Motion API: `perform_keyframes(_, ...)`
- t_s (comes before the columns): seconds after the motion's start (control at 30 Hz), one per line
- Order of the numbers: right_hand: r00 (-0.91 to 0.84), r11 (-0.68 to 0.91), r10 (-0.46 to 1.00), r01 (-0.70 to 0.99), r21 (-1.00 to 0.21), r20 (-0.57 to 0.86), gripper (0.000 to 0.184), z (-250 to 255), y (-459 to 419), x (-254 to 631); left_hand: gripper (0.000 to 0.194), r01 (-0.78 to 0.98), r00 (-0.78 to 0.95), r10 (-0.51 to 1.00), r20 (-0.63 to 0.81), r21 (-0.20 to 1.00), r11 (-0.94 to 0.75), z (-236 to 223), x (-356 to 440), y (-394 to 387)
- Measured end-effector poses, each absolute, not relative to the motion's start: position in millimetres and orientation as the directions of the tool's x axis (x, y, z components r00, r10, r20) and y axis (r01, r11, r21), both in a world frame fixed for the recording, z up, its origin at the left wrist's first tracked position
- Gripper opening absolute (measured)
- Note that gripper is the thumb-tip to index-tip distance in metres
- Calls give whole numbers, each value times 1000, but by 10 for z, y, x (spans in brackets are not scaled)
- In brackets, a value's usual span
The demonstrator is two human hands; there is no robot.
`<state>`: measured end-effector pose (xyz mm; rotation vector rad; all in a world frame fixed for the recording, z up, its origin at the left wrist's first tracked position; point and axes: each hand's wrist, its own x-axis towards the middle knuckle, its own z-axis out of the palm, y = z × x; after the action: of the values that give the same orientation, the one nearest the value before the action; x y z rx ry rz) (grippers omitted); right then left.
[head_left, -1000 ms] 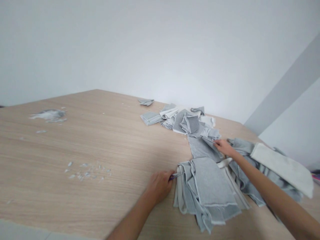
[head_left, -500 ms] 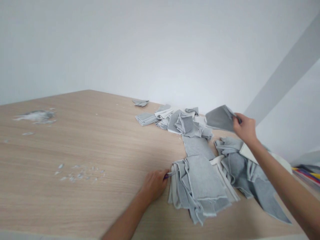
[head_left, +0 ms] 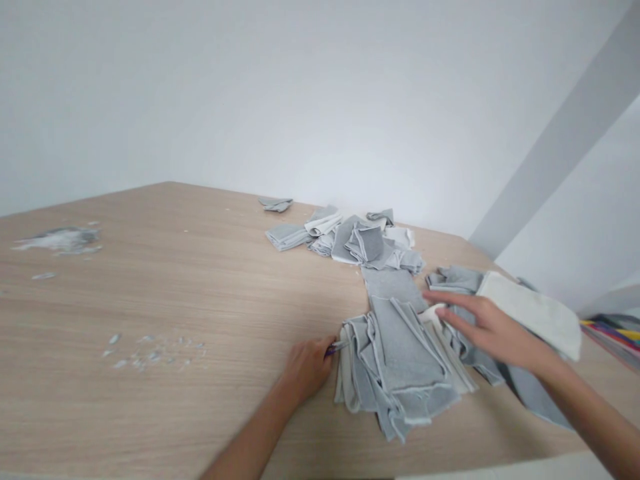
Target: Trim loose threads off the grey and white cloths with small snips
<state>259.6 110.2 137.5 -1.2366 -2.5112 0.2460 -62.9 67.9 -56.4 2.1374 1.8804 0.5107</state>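
My left hand (head_left: 309, 367) rests on the table, closed around what look like small purple-handled snips (head_left: 336, 347). Their metal tip points at the near pile of grey cloth pieces (head_left: 411, 347); the fingers hide most of the handle. Over the right side of that pile is my right hand (head_left: 487, 328), fingers stretched out and apart, with nothing in it. A pale strip of cloth (head_left: 434, 315) lies just under its fingertips. Beside and partly beneath this hand is a heap of crumpled grey cloth (head_left: 456, 279) with a white folded cloth (head_left: 530, 310) on top.
Farther back, grey and white folded cloths (head_left: 367, 243) lie heaped near the wall, with one small folded cloth (head_left: 276, 204) apart. Lint and scraps (head_left: 63, 240) are scattered on the left of the wooden table (head_left: 210, 280). Coloured strips (head_left: 613, 337) lie at the right edge.
The grey cloth my right hand held up has been let go onto the near pile. That hand has come down and opened. My left hand stays almost in place.
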Motion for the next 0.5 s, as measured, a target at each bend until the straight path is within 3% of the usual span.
perform_keyframes(0.1,-432,624,749,715,-315,502,42,1456,1403,2516,40,903,105,990,93,407,-134,-564,-633,682)
perform_keyframes(0.2,-369,619,727,718,-318,579,51,932,1617,2391,41,904,114,990,80,404,-137,-565,-639,684)
perform_keyframes(0.37,-554,568,822,778,-268,133,61,-314,1672,2248,42,911,98,994,55,396,-112,-580,-634,686)
perform_keyframes(0.5,-554,553,830,799,-238,68,63,-546,1683,2271,42,913,119,991,58,387,-132,-573,-625,698)
